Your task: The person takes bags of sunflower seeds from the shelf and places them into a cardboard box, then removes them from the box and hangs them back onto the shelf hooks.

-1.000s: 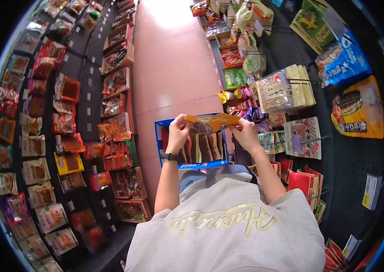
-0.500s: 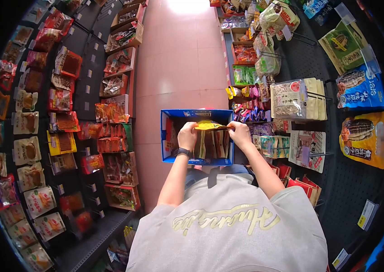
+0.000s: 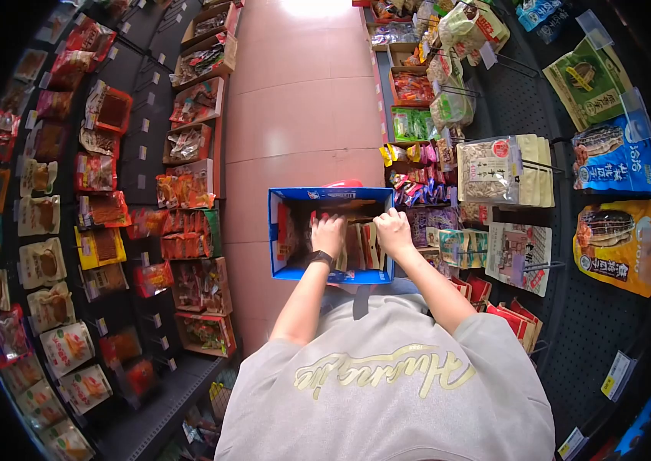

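Observation:
A blue cardboard box (image 3: pixel 273 230), its top open, is in front of my body. Flat snack packets (image 3: pixel 357 250) stand on edge in its right half, and a reddish packet (image 3: pixel 288 229) leans inside the left wall. My left hand (image 3: pixel 327 234), with a dark band on the wrist, reaches down into the middle of the box beside the packets. Its fingers are bent downward and slightly blurred. At the right end, my right hand (image 3: pixel 393 232) has its fingers curled over the packet tops by the box wall; what they grip is hidden.
Shelves with bagged snacks (image 3: pixel 102 169) line the left side. On the right, seed bags (image 3: pixel 616 242) and pale pouches (image 3: pixel 506 170) hang from hooks close to my right arm. A pinkish tiled floor (image 3: pixel 302 115) runs down the aisle. Something red (image 3: pixel 343 184) shows behind the box's far edge.
The yellow packet stretched between both hands is no longer visible. My left hand has moved down into the box, and my right hand has shifted slightly left and lower.

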Available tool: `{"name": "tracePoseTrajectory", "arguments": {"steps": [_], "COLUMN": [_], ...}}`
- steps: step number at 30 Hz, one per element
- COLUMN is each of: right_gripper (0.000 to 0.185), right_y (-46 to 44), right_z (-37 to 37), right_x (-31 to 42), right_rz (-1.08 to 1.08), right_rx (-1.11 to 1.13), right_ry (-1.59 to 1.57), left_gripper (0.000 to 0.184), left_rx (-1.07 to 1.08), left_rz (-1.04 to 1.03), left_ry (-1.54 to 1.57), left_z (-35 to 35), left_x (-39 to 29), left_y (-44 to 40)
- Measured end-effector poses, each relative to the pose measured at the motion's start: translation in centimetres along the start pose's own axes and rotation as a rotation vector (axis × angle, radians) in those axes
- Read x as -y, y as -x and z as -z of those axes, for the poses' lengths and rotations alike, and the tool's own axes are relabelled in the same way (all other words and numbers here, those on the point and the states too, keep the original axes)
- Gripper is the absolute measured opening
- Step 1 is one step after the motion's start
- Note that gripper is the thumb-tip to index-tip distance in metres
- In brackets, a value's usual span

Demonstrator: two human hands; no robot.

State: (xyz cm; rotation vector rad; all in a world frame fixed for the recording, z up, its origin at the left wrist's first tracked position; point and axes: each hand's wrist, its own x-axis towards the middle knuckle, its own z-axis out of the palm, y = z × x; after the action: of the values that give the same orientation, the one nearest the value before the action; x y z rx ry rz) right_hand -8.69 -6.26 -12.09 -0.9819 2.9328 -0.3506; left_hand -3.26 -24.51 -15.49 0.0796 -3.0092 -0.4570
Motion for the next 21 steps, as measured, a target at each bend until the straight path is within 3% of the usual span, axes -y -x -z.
{"name": "tracePoseTrajectory", "arguments": {"steps": [5,10,15,21], "right_gripper": [0.011,0.016,0.017,0.011], "right_y": [0.8,2.2,4.1,8.7], "right_z": [2.0,4.8,7.6,14.0], "right_x": [-0.1,-1.1,-2.9,-4.7], "right_rz": [-0.046,-0.148,-0.281,-0.409], "right_rx": [-0.151,-0.275,-0.494,-0.772], "right_ry": [-0.260,-0.374,-0.461,-0.390], "left_gripper": [0.023,0.022,0.023,0.028], "left_rx": [-0.002,-0.157,-0.268,-0.398], "left_rz": [0.128,0.136,0.032,-0.220], "left_ry": [0.050,0.257,0.407,0.695], "left_z": [1.1,2.1,4.6,10.3], "left_x": [-0.7,-1.4,-4.9,-15.7], "left_y": [0.0,-1.3,-5.0,-10.2]}}
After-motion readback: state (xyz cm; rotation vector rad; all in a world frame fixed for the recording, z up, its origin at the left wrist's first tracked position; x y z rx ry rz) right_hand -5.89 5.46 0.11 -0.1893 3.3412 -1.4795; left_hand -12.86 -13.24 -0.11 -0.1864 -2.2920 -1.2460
